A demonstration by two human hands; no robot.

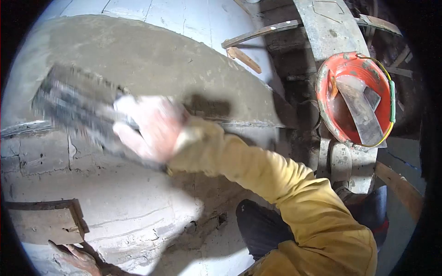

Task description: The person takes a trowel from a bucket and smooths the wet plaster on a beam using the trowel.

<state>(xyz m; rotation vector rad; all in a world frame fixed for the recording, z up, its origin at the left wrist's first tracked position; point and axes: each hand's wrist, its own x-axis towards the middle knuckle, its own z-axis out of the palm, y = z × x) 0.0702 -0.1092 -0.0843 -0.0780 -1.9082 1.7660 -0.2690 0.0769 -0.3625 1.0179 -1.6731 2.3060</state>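
Observation:
My right hand [152, 124], in a yellow sleeve, is closed around the handle of a long, dark plastering float [78, 103]. Motion smears both the hand and the float. The float lies over the lower border of a grey band of wet plaster [138, 55] on the wall. At the bottom left, my left hand [80, 260] is at the lower edge of a wooden mortar board [43, 223], gripping it from below, with part of the fingers hidden. The upper face of the board is not visible.
An orange bucket [322, 106] with a trowel [361, 110] in it stands at the right on a pale plank [322, 27]. Wooden strips [260, 33] lie near the plank. Below the plaster band is bare, rough block wall [119, 193]. My dark-clothed knee [260, 225] is close beneath my right arm.

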